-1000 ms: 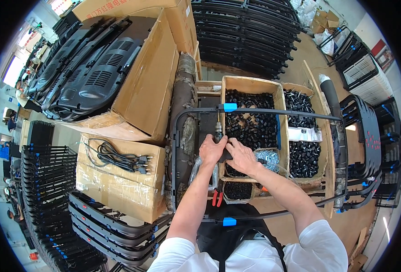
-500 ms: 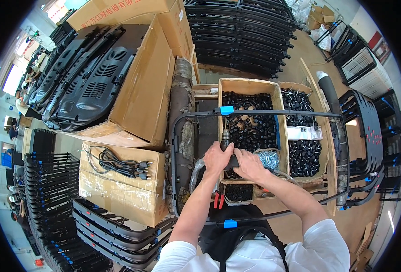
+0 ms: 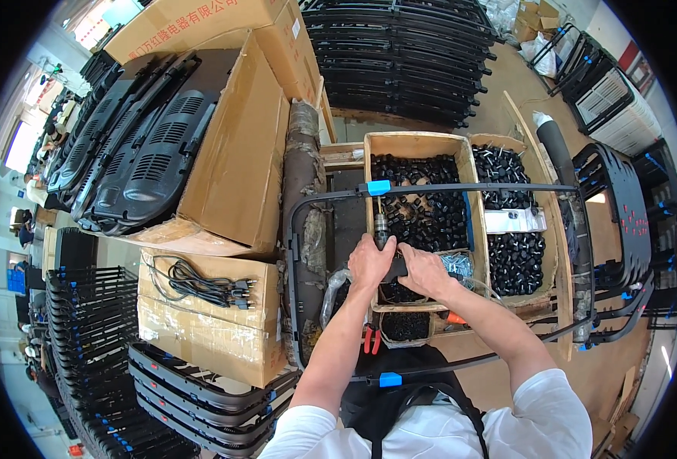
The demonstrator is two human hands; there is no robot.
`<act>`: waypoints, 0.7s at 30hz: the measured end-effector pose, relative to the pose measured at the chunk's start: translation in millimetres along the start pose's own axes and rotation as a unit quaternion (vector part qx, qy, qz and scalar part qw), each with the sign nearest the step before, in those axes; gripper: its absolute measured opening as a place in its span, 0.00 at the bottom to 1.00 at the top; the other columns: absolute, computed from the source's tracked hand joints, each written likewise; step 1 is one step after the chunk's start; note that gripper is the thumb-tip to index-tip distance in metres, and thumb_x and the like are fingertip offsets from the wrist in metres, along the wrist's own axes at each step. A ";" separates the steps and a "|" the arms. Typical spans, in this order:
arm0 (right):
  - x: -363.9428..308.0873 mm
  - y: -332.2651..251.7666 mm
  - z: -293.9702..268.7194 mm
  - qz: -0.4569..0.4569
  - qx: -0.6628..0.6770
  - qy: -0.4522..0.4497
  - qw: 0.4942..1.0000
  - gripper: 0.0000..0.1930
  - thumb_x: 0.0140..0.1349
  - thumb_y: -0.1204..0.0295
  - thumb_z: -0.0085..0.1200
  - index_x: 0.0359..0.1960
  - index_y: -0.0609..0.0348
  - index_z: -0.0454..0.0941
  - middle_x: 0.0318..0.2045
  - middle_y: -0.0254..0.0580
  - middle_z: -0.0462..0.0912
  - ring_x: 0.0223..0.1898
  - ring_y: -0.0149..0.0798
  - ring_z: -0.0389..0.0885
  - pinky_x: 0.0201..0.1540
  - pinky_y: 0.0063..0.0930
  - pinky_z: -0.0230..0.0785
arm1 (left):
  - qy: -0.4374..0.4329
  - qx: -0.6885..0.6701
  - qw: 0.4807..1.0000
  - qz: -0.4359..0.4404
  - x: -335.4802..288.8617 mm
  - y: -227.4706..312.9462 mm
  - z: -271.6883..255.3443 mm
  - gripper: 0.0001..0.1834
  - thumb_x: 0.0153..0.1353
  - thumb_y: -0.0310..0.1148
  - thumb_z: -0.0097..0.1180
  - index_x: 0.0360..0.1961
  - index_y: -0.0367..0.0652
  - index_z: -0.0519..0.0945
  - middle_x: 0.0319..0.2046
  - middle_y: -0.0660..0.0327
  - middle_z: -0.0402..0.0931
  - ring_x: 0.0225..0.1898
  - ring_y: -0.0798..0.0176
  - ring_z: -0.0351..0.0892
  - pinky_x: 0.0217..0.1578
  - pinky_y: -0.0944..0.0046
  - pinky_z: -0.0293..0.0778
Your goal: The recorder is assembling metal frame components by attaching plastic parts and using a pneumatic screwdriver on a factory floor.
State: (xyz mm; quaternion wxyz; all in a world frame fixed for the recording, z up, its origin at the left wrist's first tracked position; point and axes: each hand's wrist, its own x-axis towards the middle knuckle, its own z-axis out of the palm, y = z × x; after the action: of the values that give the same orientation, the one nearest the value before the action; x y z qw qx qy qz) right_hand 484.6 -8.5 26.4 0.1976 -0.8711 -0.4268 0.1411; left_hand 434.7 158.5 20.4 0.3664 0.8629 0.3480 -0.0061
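Both hands are closed around a dark power screwdriver [image 3: 381,224] with a metal chuck, its bit pointing away from me. My left hand [image 3: 371,260] wraps the body behind the chuck, and my right hand [image 3: 424,271] grips the rear part. The tip of the bit meets the far bar of a black tubular frame [image 3: 468,187], close to a blue clip [image 3: 379,187]. That frame lies level across the padded supports, above the parts boxes. A second blue clip [image 3: 390,379] sits on its near bar, by my waist.
Below the frame, a wooden box [image 3: 417,141] holds black knobs, and bolts [image 3: 499,164] with black heads fill a side compartment. Silver screws [image 3: 455,265] lie in a bag. Red-handled pliers [image 3: 372,340] hang nearby. Cartons [image 3: 208,329] stand left; stacked frames [image 3: 400,61] lie beyond.
The whole view has shifted slightly. Both hands keep their hold on the screwdriver, and the bit stays at the far bar near the blue clip.
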 end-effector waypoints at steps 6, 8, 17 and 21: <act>5.5 7.9 6.1 -0.016 0.010 0.053 0.998 0.40 0.48 0.66 0.77 0.61 0.64 0.67 0.41 0.58 0.87 0.44 0.58 0.88 0.48 0.46 0.82 | -0.005 0.014 1.000 -0.013 8.5 3.6 2.8 0.36 0.62 0.62 0.63 0.44 0.33 0.80 0.42 0.35 0.86 0.49 0.33 0.87 0.51 0.41 0.80; 6.2 10.7 6.1 -0.020 0.014 0.062 0.998 0.42 0.47 0.66 0.77 0.63 0.65 0.67 0.41 0.59 0.87 0.43 0.58 0.89 0.47 0.46 0.82 | -0.008 0.018 1.000 -0.014 9.7 7.4 2.3 0.35 0.62 0.62 0.63 0.44 0.33 0.80 0.42 0.36 0.86 0.49 0.33 0.87 0.51 0.41 0.81; 11.6 7.6 -0.8 0.009 0.018 0.042 0.999 0.41 0.47 0.68 0.75 0.63 0.63 0.68 0.44 0.55 0.86 0.46 0.56 0.87 0.50 0.46 0.81 | 0.009 0.027 0.999 -0.016 16.0 11.4 2.6 0.35 0.61 0.61 0.64 0.45 0.33 0.81 0.42 0.38 0.87 0.47 0.34 0.88 0.49 0.41 0.82; 11.4 5.7 2.0 -0.025 -0.013 0.020 0.999 0.37 0.48 0.70 0.73 0.61 0.62 0.71 0.52 0.52 0.81 0.54 0.55 0.83 0.54 0.47 0.79 | 0.002 0.020 1.000 -0.018 17.6 9.8 2.0 0.36 0.61 0.63 0.63 0.45 0.33 0.82 0.43 0.37 0.87 0.49 0.34 0.88 0.51 0.41 0.81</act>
State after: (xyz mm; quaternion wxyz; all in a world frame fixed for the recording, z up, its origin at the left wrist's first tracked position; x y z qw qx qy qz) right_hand 494.4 -2.1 21.1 0.1985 -0.8654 -0.4461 0.1131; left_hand 454.5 162.9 20.4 0.3481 0.8638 0.3637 -0.0178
